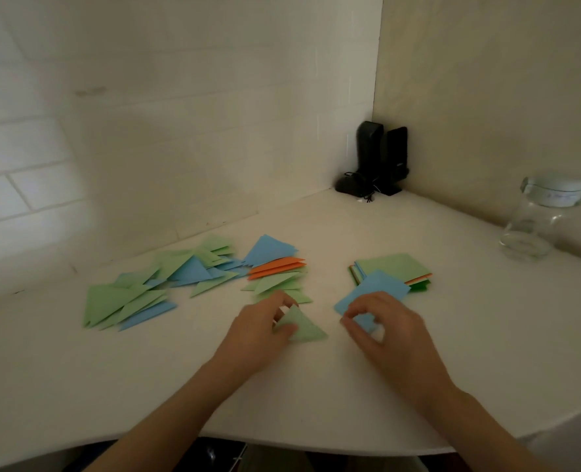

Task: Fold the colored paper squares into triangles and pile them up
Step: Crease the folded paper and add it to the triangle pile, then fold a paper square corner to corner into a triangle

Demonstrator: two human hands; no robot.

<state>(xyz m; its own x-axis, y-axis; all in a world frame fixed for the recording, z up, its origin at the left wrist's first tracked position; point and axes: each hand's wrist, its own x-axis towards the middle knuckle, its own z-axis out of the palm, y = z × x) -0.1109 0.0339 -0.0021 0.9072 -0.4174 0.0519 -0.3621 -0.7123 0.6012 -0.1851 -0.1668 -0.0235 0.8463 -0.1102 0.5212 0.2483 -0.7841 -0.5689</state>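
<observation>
White corner desk (316,396), left hand (260,330) grip clamped on green triangle (304,327), right hand (381,327) pinching blue square (374,289)

A white table (316,386) set into a wall corner carries a spread of folded paper triangles (166,281), a stack of paper squares (396,267), a glass jar (537,223) at the right and black speakers (381,158) in the corner

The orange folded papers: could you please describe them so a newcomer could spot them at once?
On the white table, find the folded pile just beyond the left hand. The orange folded papers lie under a blue triangle, the only orange among green and blue triangles.
</observation>
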